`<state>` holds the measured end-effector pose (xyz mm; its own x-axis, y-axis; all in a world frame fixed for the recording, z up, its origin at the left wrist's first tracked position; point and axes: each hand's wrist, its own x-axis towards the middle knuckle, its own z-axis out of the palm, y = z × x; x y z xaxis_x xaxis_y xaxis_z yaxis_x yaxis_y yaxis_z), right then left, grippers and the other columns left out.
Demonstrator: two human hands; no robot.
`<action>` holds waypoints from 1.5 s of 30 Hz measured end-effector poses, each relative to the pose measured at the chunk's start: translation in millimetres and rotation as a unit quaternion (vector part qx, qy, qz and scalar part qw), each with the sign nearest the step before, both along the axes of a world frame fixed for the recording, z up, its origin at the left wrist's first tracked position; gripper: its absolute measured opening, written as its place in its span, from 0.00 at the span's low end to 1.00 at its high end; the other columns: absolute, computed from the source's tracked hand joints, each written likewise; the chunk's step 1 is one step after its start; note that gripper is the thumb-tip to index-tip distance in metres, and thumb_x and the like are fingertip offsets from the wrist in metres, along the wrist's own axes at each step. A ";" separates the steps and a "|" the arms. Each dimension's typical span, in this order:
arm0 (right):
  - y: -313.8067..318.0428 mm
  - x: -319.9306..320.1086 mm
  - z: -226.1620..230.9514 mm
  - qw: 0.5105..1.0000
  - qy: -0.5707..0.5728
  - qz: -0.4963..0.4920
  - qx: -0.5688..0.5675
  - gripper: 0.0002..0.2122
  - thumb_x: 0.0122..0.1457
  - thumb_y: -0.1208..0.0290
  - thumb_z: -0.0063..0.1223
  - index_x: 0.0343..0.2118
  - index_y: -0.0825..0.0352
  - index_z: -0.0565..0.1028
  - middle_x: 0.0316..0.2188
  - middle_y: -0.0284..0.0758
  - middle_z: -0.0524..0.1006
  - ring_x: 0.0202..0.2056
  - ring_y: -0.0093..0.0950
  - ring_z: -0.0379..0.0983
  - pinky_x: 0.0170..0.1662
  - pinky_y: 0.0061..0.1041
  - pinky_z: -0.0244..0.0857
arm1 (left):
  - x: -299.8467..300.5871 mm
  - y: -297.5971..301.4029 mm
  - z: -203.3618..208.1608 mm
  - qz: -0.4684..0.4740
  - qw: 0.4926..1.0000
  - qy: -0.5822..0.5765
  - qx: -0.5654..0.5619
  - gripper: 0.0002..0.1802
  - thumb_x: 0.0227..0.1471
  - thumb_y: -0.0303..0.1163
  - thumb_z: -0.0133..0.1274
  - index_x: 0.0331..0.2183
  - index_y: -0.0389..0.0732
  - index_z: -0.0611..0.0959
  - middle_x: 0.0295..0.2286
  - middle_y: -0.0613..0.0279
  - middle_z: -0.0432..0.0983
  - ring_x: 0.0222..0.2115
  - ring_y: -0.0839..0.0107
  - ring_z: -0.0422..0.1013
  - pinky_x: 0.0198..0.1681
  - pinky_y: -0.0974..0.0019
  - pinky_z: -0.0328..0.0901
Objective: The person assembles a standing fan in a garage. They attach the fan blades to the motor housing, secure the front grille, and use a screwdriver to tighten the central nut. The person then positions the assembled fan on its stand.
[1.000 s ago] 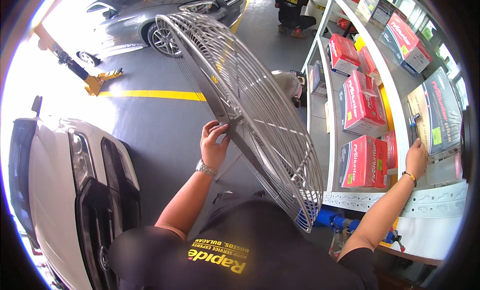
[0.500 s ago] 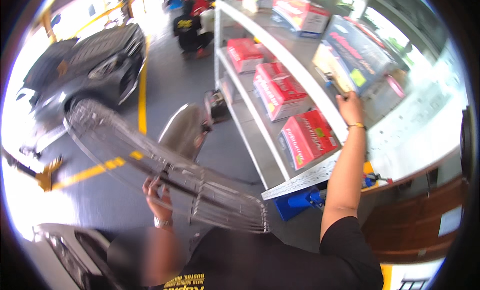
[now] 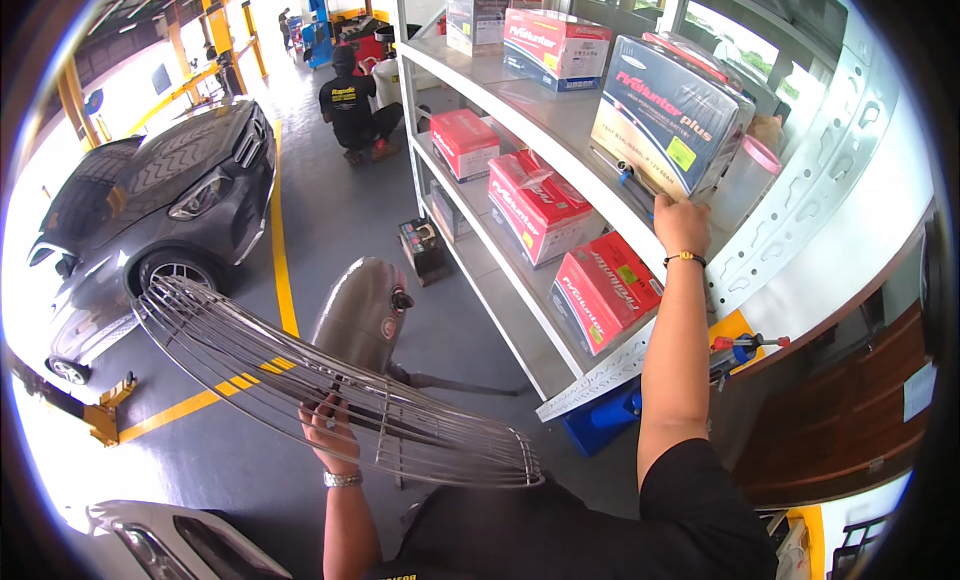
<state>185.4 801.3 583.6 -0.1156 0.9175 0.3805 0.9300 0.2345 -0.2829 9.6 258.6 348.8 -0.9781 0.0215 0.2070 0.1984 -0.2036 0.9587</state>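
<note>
My left hand (image 3: 328, 432) grips a large round wire fan guard (image 3: 450, 420) near its middle and holds it tilted in front of me. Its fingers wrap round the wires. On the upper shelf, my right hand (image 3: 682, 228) is closed at the handle end of a screwdriver (image 3: 634, 184) with a blue and black handle; its fingers partly hide the grip. The shaft lies beside a large dark boxed battery (image 3: 668, 115). Beyond the guard stands a smooth grey rounded housing (image 3: 358, 315) with a dark knob, partly covered by the wires.
The white metal shelf rack (image 3: 520, 115) carries several red boxes (image 3: 540, 208). A clear container (image 3: 745, 185) with a pink rim stands behind my right hand. A grey car (image 3: 165, 195) is parked at left. Farther off, a person (image 3: 352, 105) crouches. A dark battery (image 3: 424, 248) sits beside the rack.
My view has shifted, and the shelf scene sits further left. My right hand has come to the screwdriver handle. My left hand still holds the fan guard.
</note>
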 end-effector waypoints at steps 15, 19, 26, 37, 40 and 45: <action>-7.1 3.9 5.0 0.999 0.012 -0.008 0.052 0.26 0.60 0.47 0.46 0.44 0.72 0.69 0.37 0.48 0.79 0.42 0.47 0.76 0.45 0.45 0.70 | -4.6 -3.8 0.4 0.003 0.999 -0.016 -0.032 0.13 0.38 0.22 0.63 0.33 0.41 0.86 0.38 0.54 0.72 0.38 0.56 0.72 0.42 0.56 0.67; -11.2 4.3 9.0 0.996 0.018 -0.019 0.082 0.22 0.60 0.48 0.46 0.37 0.66 0.76 0.39 0.46 0.78 0.42 0.46 0.76 0.43 0.44 0.70 | 1.5 2.0 16.8 -0.006 0.998 -0.053 0.016 0.13 0.38 0.22 0.64 0.32 0.41 0.86 0.37 0.55 0.72 0.36 0.57 0.72 0.40 0.56 0.68; 17.8 17.7 -10.1 0.940 0.053 0.046 0.333 0.24 0.61 0.45 0.43 0.38 0.66 0.77 0.37 0.43 0.77 0.41 0.43 0.74 0.42 0.41 0.68 | 0.2 -8.8 19.9 0.060 0.888 0.193 -0.412 0.18 0.37 0.24 0.65 0.36 0.44 0.87 0.37 0.52 0.71 0.38 0.58 0.70 0.42 0.57 0.67; -174.7 69.3 -34.8 0.848 0.421 0.244 0.210 0.19 0.66 0.56 0.45 0.36 0.74 0.71 0.31 0.40 0.75 0.34 0.30 0.72 0.43 0.29 0.66 | 31.4 -71.7 28.4 -0.020 0.905 0.233 -0.357 0.20 0.40 0.26 0.65 0.41 0.42 0.83 0.44 0.52 0.74 0.44 0.57 0.72 0.44 0.58 0.68; -267.5 89.5 -21.3 0.806 0.454 0.324 0.196 0.20 0.67 0.54 0.39 0.36 0.72 0.67 0.28 0.40 0.72 0.29 0.28 0.69 0.35 0.27 0.66 | 36.1 -96.2 55.1 -0.219 0.895 0.224 -0.317 0.22 0.42 0.25 0.64 0.43 0.38 0.80 0.37 0.56 0.78 0.37 0.60 0.76 0.41 0.59 0.70; -394.7 88.1 -43.1 0.696 0.437 0.565 0.074 0.19 0.64 0.53 0.45 0.39 0.69 0.70 0.26 0.40 0.73 0.22 0.28 0.69 0.20 0.25 0.61 | 18.1 -116.7 122.7 -0.515 0.815 0.233 -0.128 0.40 0.50 0.43 0.61 0.58 0.37 0.63 0.39 0.51 0.79 0.39 0.58 0.77 0.44 0.58 0.69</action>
<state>273.6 406.6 540.5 -0.3976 0.3715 0.8390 -0.3837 0.7633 -0.5198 27.7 141.9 471.5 -0.2307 0.8819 0.4112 0.4034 -0.2979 0.8652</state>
